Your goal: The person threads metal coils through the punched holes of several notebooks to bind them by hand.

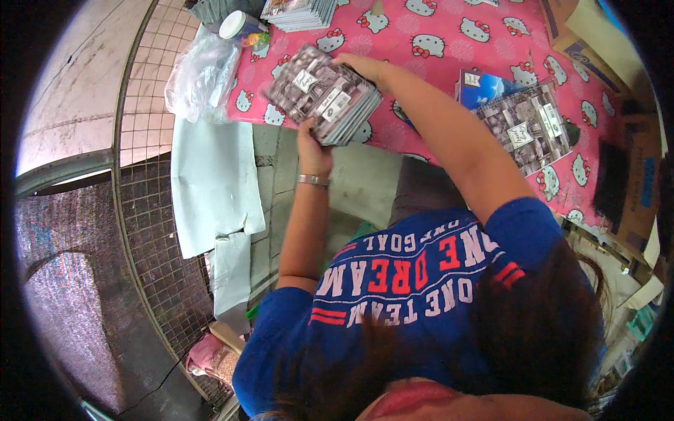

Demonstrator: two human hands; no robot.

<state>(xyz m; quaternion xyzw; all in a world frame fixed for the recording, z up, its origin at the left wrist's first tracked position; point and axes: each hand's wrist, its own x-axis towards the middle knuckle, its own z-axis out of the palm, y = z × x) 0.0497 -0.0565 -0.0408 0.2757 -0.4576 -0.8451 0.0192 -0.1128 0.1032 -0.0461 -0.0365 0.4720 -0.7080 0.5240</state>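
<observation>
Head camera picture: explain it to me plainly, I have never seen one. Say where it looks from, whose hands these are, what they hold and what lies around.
The one picture comes from a wide fisheye camera worn on a person's head, looking down, so edges bend. No machine here: both bare hands are the wearer's. The left hand supports a stack of grey-patterned booklets from below; the right hand grips its far edge. They hold it over a pink cartoon-cat tablecloth. Another similar stack lies there to the right, a clear plastic bag to the left.

Glossy plastic wrap is shining on the stack of notebooks (324,95); the pink tablecloth (449,42) is looking smooth, the clear bag (200,74) crinkly, the bracelet (313,180) metallic.
</observation>
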